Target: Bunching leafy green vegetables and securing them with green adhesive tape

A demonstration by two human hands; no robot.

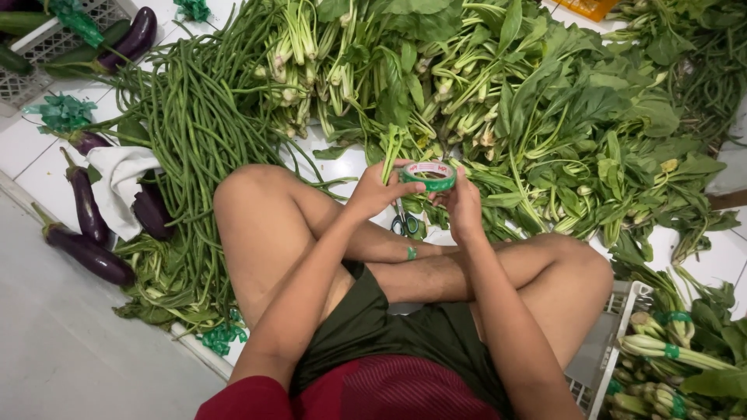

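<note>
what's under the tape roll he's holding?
Below the green tape roll, held by left hand and right hand, scissors lie on the white floor; their blades are hidden behind the hands.

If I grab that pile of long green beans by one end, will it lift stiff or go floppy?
Likely floppy: the long green beans are thin and already curve across the white floor. They lie loose with no tie visible, so strands would probably slip out and scatter. Probably light singly, though the pile looks bulky.

One view only is given, taken from the person's head and pointed straight down. The crossed legs [405, 264] are seen close below; leafy greens [545, 117] are spread toward 12 o'clock.
</note>
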